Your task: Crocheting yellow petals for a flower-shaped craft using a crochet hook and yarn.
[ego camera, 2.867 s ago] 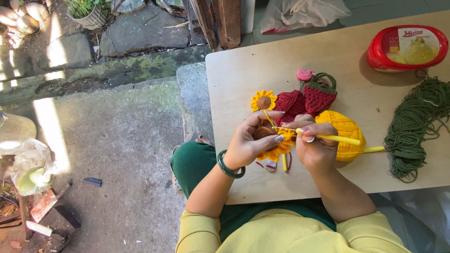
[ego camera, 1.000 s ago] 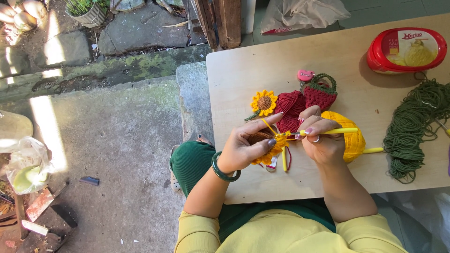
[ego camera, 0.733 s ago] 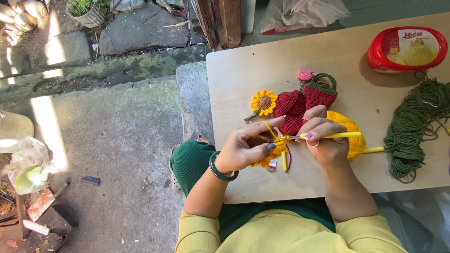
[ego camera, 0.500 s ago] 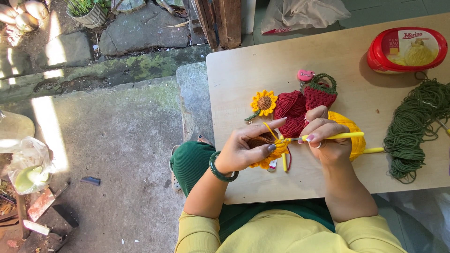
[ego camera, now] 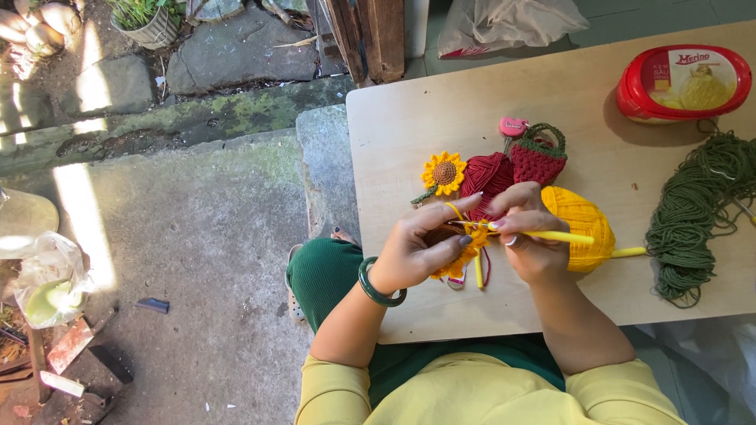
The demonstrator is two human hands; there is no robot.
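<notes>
Pinching a yellow crochet hook [ego camera: 551, 235], the right hand [ego camera: 531, 236] works beside the left hand [ego camera: 421, 248], which grips a small orange crochet piece [ego camera: 465, 260] over the table [ego camera: 409, 134]

- Left hand [ego camera: 413, 252]: dark nail polish; green bangle [ego camera: 376, 285] at wrist.
- Right hand [ego camera: 531, 236]: pale nail polish.
- Yellow top [ego camera: 472, 393], short sleeves.
- Green trousers [ego camera: 327, 275].
</notes>
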